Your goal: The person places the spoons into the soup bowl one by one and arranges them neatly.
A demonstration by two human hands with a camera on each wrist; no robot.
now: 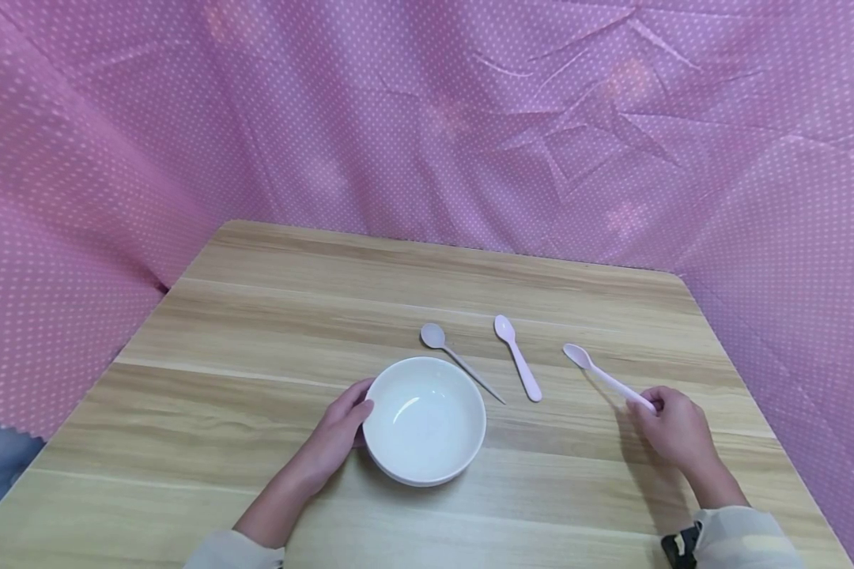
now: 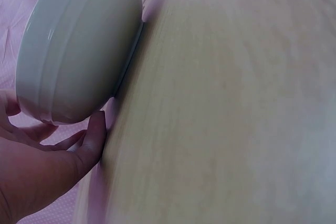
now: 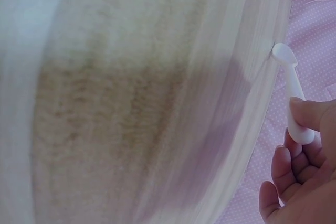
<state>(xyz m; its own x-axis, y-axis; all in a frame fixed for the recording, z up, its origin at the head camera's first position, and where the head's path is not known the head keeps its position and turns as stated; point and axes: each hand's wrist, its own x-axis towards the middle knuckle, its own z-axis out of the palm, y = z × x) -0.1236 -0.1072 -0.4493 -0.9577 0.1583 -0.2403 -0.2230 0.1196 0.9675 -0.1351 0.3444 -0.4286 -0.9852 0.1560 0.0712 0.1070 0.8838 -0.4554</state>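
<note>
A white bowl [image 1: 425,419] stands upright on the wooden table, its inside bare. My left hand [image 1: 338,427] holds its left side, thumb at the rim; in the left wrist view the fingers [image 2: 94,135] curl at the lower wall of the bowl [image 2: 84,45]. On the right, my right hand [image 1: 676,427] pinches a pale pink spoon [image 1: 612,383] by the handle end, its bowl pointing away to the left. The right wrist view shows the thumb [image 3: 307,113] laid over the handle of this spoon [image 3: 293,85], whose tip is close to the tabletop.
Behind the white bowl lies a greyish spoon [image 1: 434,336] with a thin pointed handle. Right of it lies another pale pink spoon [image 1: 515,356]. Pink dotted cloth [image 1: 427,118] hangs around the back and sides of the table [image 1: 292,292].
</note>
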